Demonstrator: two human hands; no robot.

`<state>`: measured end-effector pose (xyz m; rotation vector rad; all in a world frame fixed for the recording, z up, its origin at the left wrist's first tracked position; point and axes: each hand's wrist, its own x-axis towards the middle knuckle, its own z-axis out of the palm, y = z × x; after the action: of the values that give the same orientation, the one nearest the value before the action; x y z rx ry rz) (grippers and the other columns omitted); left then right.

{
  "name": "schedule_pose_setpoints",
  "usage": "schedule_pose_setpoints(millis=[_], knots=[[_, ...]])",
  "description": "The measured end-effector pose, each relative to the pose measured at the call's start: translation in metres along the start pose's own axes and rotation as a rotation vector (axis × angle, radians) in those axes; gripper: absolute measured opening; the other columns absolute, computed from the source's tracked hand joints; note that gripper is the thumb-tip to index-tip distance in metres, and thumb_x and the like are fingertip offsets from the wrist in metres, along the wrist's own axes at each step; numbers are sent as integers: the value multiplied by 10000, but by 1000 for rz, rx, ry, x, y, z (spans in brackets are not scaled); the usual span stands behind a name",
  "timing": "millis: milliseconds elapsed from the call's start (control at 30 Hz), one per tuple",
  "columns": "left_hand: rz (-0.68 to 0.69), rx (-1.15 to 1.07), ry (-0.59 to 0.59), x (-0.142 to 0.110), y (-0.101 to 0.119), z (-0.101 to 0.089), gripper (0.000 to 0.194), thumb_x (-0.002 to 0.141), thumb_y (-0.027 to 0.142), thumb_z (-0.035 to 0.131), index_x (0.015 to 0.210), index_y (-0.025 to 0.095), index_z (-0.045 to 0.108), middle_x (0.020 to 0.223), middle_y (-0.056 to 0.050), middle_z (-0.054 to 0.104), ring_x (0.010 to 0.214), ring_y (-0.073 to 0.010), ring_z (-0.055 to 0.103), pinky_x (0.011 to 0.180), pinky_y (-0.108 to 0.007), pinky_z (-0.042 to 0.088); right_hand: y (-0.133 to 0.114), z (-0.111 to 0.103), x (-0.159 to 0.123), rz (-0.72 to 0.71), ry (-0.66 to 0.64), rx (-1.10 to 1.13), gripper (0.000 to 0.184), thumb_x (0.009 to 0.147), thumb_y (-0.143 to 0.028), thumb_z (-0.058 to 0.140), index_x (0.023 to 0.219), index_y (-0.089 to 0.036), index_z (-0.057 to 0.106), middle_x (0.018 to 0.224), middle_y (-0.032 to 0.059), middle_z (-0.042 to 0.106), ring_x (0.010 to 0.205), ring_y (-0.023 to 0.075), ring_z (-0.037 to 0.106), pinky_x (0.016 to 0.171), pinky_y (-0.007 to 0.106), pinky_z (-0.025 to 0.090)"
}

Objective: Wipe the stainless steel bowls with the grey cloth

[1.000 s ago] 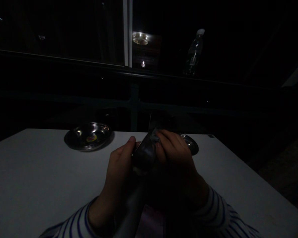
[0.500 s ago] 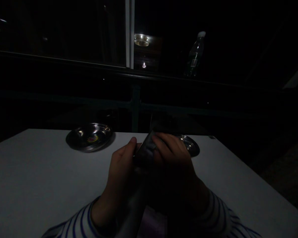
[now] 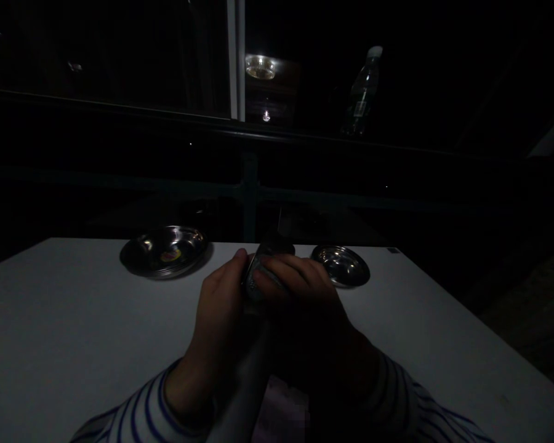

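Note:
The scene is very dark. My left hand [image 3: 219,314] and my right hand [image 3: 305,289] meet over the middle of a white table [image 3: 64,332], both wrapped round a small dark shiny object [image 3: 258,274] that I cannot identify. The left thumb lies along its left side. The right fingers press across its top. Striped sleeves cover both wrists. A pale shape lies under my forearms at the near edge.
A round metal dish [image 3: 165,251] holding something small and colourful stands at the back left of the table. A smaller metal dish [image 3: 342,265] sits at the back right. Behind the table, a clear plastic bottle [image 3: 362,92] stands on a dark ledge.
My right fingers have slid left across the top of the dark object, covering more of it. The smaller dish, earlier partly behind the hand, now shows in full.

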<state>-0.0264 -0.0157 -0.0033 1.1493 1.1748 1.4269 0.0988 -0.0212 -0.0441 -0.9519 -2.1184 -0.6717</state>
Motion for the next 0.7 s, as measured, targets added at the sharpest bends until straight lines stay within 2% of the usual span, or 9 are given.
schedule_pose_setpoints(millis=[133,300,400,533,600,700], knots=[[-74,-30,-44,-1,1,1,410,821,235,413,439,182,552,412,25,520,401,-104,470,416,-199,377,16,-2,2,91,85,-106,286,907,-256,390,1099,-150,573,1130,90,601,1018,212,523,823,351,395],[-23,56,-65,-1,-2,-1,435,840,264,383,461,182,581,450,5,576,428,-117,509,429,-205,384,27,-4,2,243,83,-90,326,900,-238,372,1099,-92,584,1120,119,600,999,225,542,840,356,418],[55,93,-47,2,-5,-3,372,820,265,415,494,196,580,481,6,587,462,-127,523,458,-211,401,17,-3,2,146,84,-85,300,895,-253,399,1080,-117,592,1117,114,603,1002,237,528,816,366,420],[97,91,-50,3,-5,-4,329,809,276,421,530,209,581,531,-5,614,525,-148,558,509,-225,432,-1,-1,1,13,-5,6,320,839,-294,505,1123,-151,547,1175,73,577,1071,240,476,807,376,399],[64,46,-43,1,-3,-3,336,815,297,411,543,208,587,526,-3,613,524,-150,563,514,-229,439,-3,-2,0,20,-7,31,327,840,-287,499,1137,-154,532,1189,68,569,1079,231,471,806,374,397],[-9,6,-36,-2,-1,-1,374,816,339,408,518,196,584,472,8,583,463,-138,535,475,-226,424,7,-4,0,75,61,-32,288,889,-265,420,1112,-143,558,1153,94,587,1034,227,508,808,368,409]])
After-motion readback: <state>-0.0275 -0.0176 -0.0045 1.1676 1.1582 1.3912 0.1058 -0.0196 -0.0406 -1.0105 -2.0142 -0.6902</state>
